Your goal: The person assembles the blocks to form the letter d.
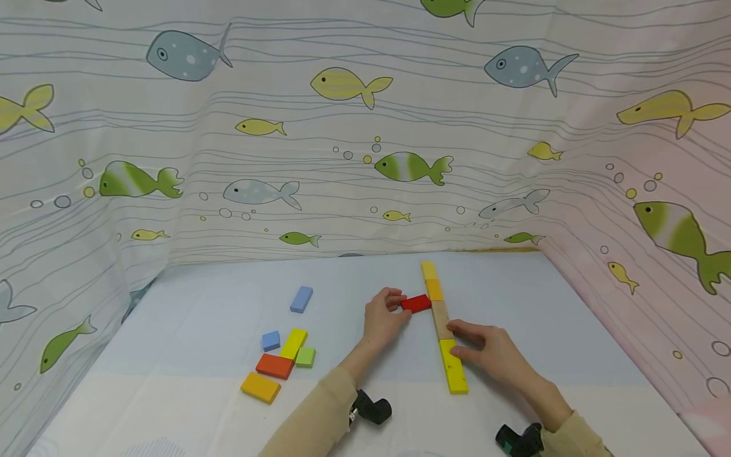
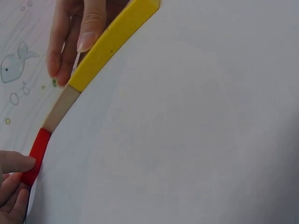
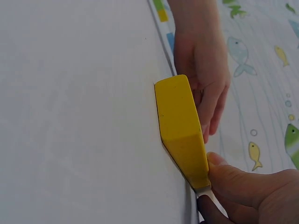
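Note:
In the head view, a row of blocks runs away from the person: a long yellow block (image 1: 454, 374) nearest, then a plain wooden block (image 1: 442, 322), an orange-yellow block (image 1: 434, 290) and a yellow block (image 1: 428, 270) farthest. My left hand (image 1: 381, 322) pinches a red block (image 1: 415, 304) by its left end. That block's other end is right at the row's left side, near the plain wooden block. On the row's right side, my right hand (image 1: 492, 350) touches the long yellow block with the thumb and the plain wooden block with a fingertip.
Left of the hands lie loose blocks: a blue block (image 1: 301, 299), a small blue block (image 1: 271, 341), a yellow block (image 1: 294, 343), a green block (image 1: 305, 357), a red-orange block (image 1: 275, 366) and an orange block (image 1: 260, 388). A fish-patterned curtain (image 1: 342, 139) surrounds the table (image 1: 194, 317).

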Demonstrator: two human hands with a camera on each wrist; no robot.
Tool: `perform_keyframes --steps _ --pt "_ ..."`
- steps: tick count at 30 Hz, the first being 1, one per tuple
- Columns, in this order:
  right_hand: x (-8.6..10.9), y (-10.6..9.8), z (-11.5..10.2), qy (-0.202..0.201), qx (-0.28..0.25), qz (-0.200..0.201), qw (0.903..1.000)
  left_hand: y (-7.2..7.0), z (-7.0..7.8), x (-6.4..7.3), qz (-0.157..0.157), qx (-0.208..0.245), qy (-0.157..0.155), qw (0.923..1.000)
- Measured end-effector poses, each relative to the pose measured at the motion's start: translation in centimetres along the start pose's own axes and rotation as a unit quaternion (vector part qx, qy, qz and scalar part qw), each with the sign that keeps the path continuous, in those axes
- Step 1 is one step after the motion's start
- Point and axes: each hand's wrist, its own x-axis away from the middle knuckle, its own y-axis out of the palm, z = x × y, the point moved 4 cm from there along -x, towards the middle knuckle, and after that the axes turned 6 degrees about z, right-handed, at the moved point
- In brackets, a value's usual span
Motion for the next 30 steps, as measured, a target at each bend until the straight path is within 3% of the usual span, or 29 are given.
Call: perform_keyframes --steps 9,19,30 --pt "-0.1 0.2 0.0 0.003 -0.002 -0.001 1.0 -0.6 -0.6 0.0 -0.003 0.028 0.003 0.9996" --pt "-0.1 0.0 0.0 -0.002 0.005 0.0 1.0 -1.6 -0.2 0.8 -0.008 0.036 0.003 0.9993" --pt "-0.1 0.0 0.2 -0.004 0.005 0.001 1.0 -3.7 0.1 1.9 -0.038 0.054 0.013 0.9977"
